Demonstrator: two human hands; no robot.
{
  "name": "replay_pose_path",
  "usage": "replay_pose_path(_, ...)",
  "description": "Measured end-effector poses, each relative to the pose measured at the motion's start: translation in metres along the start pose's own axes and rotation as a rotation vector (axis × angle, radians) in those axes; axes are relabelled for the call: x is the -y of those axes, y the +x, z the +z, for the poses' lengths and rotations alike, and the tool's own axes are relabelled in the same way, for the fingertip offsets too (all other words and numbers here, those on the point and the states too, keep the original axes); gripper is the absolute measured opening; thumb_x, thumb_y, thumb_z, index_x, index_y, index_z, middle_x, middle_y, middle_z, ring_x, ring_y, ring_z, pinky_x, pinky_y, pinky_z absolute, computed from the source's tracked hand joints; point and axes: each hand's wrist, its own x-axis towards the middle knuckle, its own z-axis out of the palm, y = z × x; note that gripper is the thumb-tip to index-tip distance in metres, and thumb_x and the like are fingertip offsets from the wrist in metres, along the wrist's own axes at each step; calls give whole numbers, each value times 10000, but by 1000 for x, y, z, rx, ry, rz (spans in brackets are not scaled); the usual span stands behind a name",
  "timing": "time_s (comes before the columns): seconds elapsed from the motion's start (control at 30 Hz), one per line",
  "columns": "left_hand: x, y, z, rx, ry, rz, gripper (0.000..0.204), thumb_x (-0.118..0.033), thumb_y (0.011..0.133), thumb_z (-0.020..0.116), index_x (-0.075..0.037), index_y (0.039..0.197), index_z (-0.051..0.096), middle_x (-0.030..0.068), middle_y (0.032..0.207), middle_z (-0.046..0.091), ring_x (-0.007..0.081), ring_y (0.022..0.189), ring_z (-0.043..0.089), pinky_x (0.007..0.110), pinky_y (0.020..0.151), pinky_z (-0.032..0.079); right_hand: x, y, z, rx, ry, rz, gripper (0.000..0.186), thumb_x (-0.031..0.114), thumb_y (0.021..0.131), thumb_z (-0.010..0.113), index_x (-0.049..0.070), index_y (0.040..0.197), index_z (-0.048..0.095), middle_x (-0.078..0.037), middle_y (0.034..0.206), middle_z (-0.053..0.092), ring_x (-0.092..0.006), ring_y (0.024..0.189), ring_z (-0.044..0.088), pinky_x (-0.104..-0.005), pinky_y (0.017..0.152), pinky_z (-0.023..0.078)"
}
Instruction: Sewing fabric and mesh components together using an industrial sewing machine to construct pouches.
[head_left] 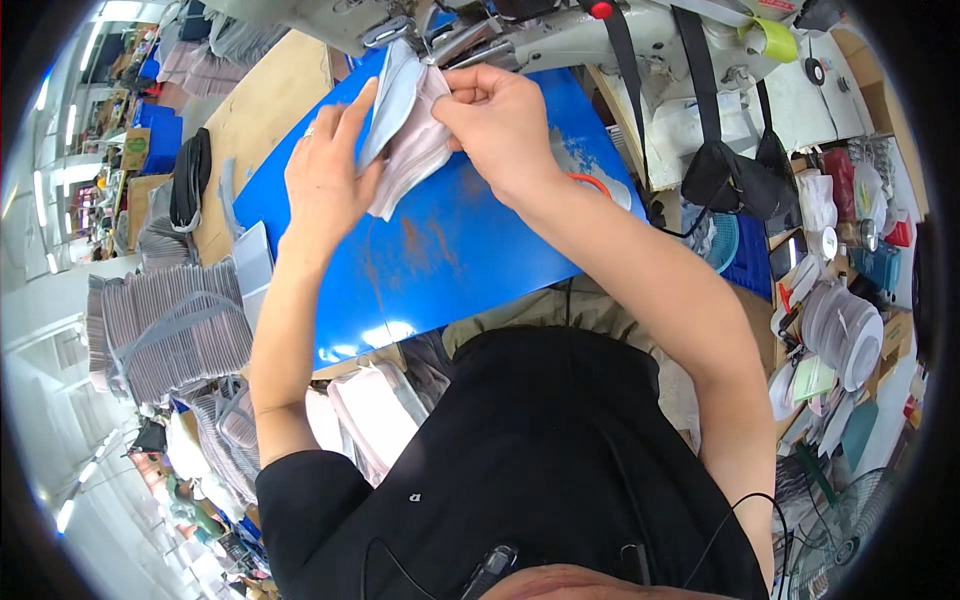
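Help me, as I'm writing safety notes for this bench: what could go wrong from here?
The right hand and left hand are close to the sewing machine; either might be nipped if it ran.
The pale blue and pink fabric layers fan apart between the hands, so their edges could slip out of line.
An orange loop shows beside the right forearm, which might knock it.

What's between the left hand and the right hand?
In the head view, pale grey-blue and pink fabric lies between the left hand and the right hand, over the blue work surface.
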Motion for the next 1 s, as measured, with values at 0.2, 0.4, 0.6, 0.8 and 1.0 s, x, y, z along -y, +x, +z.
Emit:
replay_pose_path(0.2, 7, -5, -41, 151, 59, 118, 775, -95, 864, 696, -364, 1555, 470, 73, 909, 547, 268, 720, 644, 396, 622, 556, 4, -6, 13, -51, -120, -42, 321, 40, 823, 758, -47, 1124, 685, -68, 941, 680, -124, 806, 642, -261, 702, 527)
replay_pose_path(0.4, 6, 26, -84, 288, 271, 403, 706, -52, 880, 642, -397, 1491, 555, 81, 898, 547, 271, 695, 659, 387, 618, 560, 14, -17, -5, -56, -320, -64, 357, 105, 841, 775, -13, 1166, 688, -46, 1001, 671, -124, 854, 632, -267, 705, 504)
replay_pose_path(0.6, 2, 47, -104, 311, 388, 575, 618, -68, 866, 646, -303, 1438, 636, 79, 904, 574, 238, 690, 656, 370, 612, 538, 32, -30, -19, 52, -107, 214, 306, 59, 860, 735, 12, 1162, 755, -38, 1005, 709, -123, 822, 652, -280, 671, 564)
replay_pose_path(0.8, -6, 62, -114, 340, 402, 606, 586, -78, 851, 649, -253, 1410, 664, 93, 911, 574, 241, 664, 641, 377, 582, 512, 22, -23, -11, 25, 116, 237, 256, 42, 881, 748, 4, 1134, 757, -47, 991, 715, -112, 854, 671, -271, 683, 575)
replay_pose_path(1.0, -17, 70, -113, 298, 506, 609, 540, -124, 837, 663, -185, 1373, 681, 107, 933, 575, 243, 693, 675, 367, 581, 512, 19, -6, 3, -28, 271, 217, 203, 38, 886, 749, -18, 1081, 745, -48, 949, 732, -113, 841, 682, -278, 731, 578)
